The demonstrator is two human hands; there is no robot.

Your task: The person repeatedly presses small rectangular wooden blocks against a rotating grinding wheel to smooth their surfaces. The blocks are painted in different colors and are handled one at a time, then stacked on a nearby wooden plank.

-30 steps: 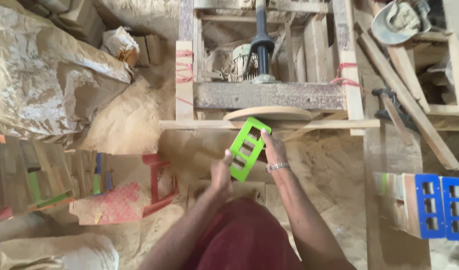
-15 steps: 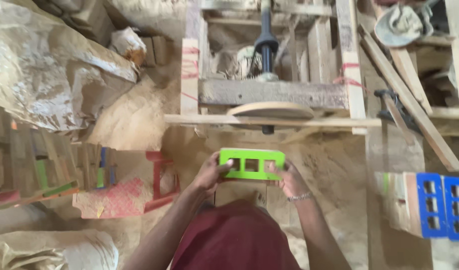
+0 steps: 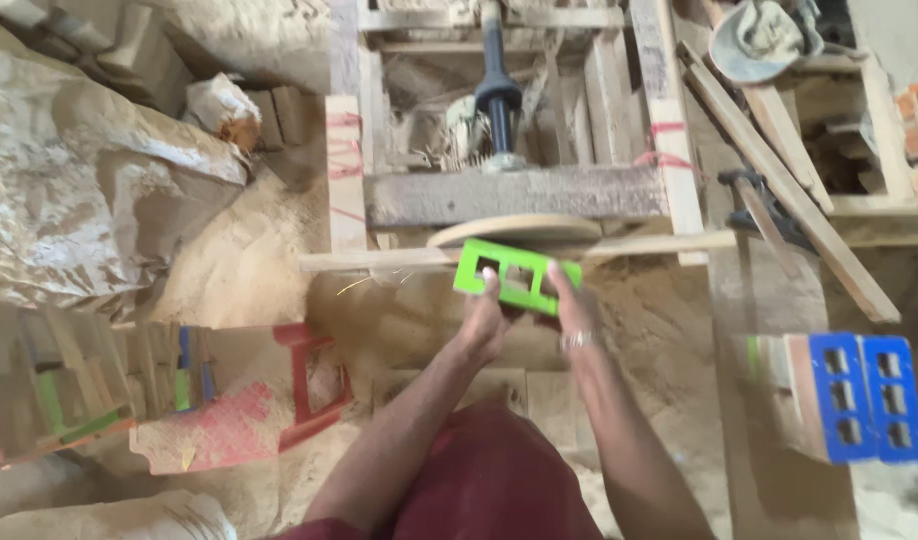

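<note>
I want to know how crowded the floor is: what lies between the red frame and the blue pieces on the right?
In the head view, the person's two forearms and sawdust-covered floor lie between the red frame and the blue pieces.

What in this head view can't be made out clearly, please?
- Green frame: parts under both hands' fingers are hidden; left hand, right hand.
- Wooden disc: lower part hidden behind the frame and a slat.
- Blue blocks: blurred, detail unreadable.
- Painted pieces at left: blurred.
</note>
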